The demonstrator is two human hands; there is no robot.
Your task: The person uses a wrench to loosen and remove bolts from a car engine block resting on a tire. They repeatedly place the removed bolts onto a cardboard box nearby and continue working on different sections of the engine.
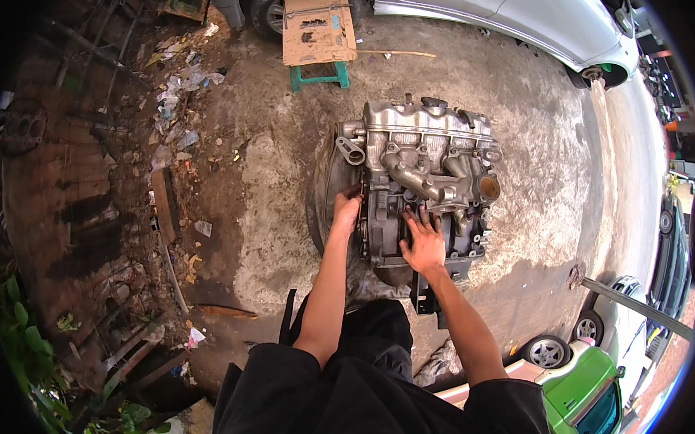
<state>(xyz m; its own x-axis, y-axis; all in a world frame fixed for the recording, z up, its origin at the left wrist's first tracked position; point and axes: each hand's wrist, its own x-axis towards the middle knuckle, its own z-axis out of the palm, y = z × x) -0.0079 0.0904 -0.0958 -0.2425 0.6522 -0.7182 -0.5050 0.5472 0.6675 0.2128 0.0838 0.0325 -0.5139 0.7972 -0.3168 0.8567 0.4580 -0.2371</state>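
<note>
A bulky silver-grey metal engine with curved cast pipes sits at the centre of the frame, below a flat brown cardboard sheet on a green plastic stool at upper centre. The bare right hand lies against its dark lower face, fingers spread; the bare left hand is at its left edge, its fingers partly hidden, so whether they pinch anything cannot be told.

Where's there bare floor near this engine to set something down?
Bare concrete floor shows right of the engine, with the silver car beyond, and left, between the dark curved piece and the litter strip. Crowded: that strip, and the engine, where left hand and right hand are.
</note>
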